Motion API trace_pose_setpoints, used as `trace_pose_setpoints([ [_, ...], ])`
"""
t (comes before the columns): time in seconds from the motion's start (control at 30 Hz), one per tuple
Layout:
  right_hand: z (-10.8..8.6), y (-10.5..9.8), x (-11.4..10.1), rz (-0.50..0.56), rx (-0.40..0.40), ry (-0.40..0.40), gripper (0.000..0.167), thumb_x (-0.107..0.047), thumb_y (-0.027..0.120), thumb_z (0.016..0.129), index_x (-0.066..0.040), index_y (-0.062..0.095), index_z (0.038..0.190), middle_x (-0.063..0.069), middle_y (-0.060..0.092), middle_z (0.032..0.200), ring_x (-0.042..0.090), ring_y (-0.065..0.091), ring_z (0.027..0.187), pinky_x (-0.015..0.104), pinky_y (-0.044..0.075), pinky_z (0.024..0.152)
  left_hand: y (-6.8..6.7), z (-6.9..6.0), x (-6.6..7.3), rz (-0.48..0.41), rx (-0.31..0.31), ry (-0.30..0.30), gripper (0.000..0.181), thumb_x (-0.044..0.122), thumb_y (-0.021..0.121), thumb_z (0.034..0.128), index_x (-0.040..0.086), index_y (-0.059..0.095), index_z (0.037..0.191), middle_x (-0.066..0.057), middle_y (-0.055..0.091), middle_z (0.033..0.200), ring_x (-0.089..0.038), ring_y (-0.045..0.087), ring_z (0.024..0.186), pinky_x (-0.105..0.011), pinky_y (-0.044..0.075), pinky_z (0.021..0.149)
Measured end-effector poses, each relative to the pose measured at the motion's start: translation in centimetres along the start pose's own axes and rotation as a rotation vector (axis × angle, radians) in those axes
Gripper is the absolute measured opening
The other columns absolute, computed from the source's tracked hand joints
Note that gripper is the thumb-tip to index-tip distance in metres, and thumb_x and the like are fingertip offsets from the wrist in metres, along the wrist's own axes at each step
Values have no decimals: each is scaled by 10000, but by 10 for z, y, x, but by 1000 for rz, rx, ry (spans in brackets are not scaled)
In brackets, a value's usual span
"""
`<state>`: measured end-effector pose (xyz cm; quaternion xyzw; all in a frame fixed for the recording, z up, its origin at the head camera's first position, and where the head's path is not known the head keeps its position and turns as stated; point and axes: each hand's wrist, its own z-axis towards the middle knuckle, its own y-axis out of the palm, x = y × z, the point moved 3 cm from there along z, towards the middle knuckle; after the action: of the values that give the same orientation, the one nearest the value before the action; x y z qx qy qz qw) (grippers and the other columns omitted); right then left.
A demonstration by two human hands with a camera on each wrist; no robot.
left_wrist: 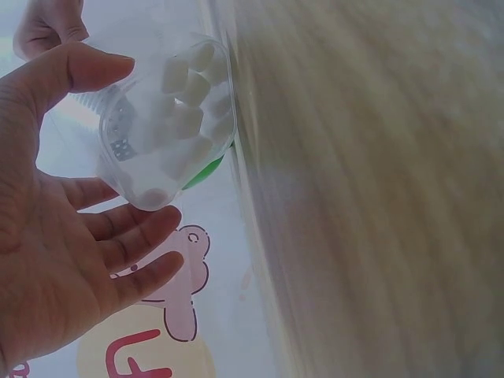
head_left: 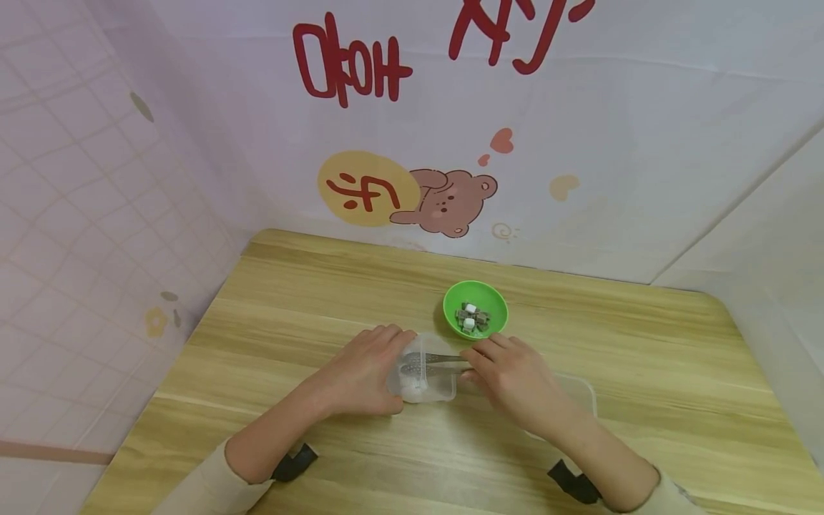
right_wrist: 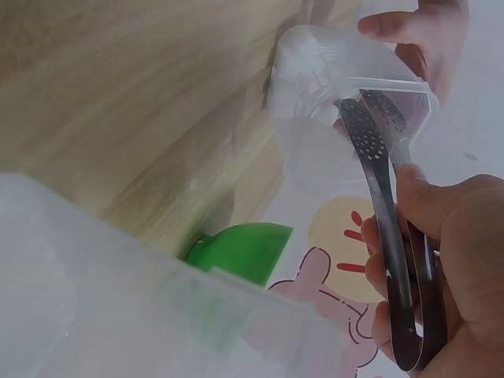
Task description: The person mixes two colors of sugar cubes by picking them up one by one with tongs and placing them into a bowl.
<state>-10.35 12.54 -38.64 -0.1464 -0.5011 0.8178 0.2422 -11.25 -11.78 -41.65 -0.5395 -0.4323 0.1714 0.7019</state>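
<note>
My left hand (head_left: 363, 373) holds a clear plastic container (head_left: 440, 390) from its left side, thumb and fingers spread around it. The container lies tilted with its mouth towards the right. White, rounded-cube pieces (left_wrist: 186, 120) are heaped inside it. With my right hand (head_left: 518, 386) I grip metal tongs (right_wrist: 386, 228) whose perforated tips reach into the container's mouth. The tongs' tips stand slightly apart in the right wrist view; whether a piece sits between them I cannot tell. Just behind my right hand is a green bowl (head_left: 448, 315) with brown and white pieces in it.
A second clear plastic container (head_left: 582, 390) stands to the right, partly hidden by my right forearm. A blurred translucent wall (right_wrist: 118, 307) fills the lower left of the right wrist view. Behind the wooden table (head_left: 309, 286) hangs a printed curtain (head_left: 579, 129).
</note>
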Motion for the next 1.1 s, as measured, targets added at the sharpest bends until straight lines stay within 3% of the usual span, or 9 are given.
trace_pose_setpoints([
  [0.3, -2, -2, 3, 10, 31, -14, 223, -191, 770, 880, -54, 726, 1050, 20, 702, 972, 211, 638, 855, 346, 510, 626, -1, 0, 0, -2, -2, -3, 908, 344, 863, 662, 81, 505, 1454, -43, 582, 1288, -221, 543, 1185, -455, 458, 1030],
  [0.4, -4, -6, 6, 11, 63, -7, 204, -239, 684, 982, -48, 730, 1037, 27, 715, 974, 217, 652, 855, 342, 511, 621, -1, -1, 0, -6, -4, -1, 910, 340, 858, 661, 75, 504, 1457, -45, 582, 1292, -223, 541, 1194, -457, 453, 1040],
  [0.5, -8, -13, 11, 1, 98, 6, 365, -322, 515, 1104, -42, 736, 1024, 30, 720, 956, 216, 652, 830, 335, 506, 602, -2, -1, 0, -16, -7, -2, 920, 335, 856, 663, 69, 500, 1469, -47, 580, 1307, -226, 538, 1209, -458, 447, 1050],
  [0.6, -13, -22, 18, -1, 112, 26, 516, -386, 384, 1138, -36, 746, 1025, 31, 722, 944, 209, 646, 811, 342, 509, 602, -2, -1, 0, -22, -7, -6, 922, 326, 853, 665, 65, 498, 1475, -51, 580, 1317, -230, 536, 1221, -459, 445, 1053],
  [0.9, -26, -57, 51, 22, 175, 92, 481, -384, 472, 1115, -4, 757, 1038, 50, 716, 918, 235, 631, 788, 374, 519, 640, -1, -1, 1, -26, 1, -10, 908, 312, 849, 662, 67, 504, 1466, -42, 580, 1293, -219, 539, 1188, -452, 446, 1041],
  [1.1, -31, -66, 76, -7, 202, 121, 521, -411, 474, 1110, 25, 751, 1043, 83, 715, 905, 253, 610, 760, 396, 487, 614, -1, -1, 1, -33, -3, -13, 910, 319, 852, 670, 72, 500, 1472, -41, 577, 1303, -219, 534, 1200, -458, 439, 1056],
])
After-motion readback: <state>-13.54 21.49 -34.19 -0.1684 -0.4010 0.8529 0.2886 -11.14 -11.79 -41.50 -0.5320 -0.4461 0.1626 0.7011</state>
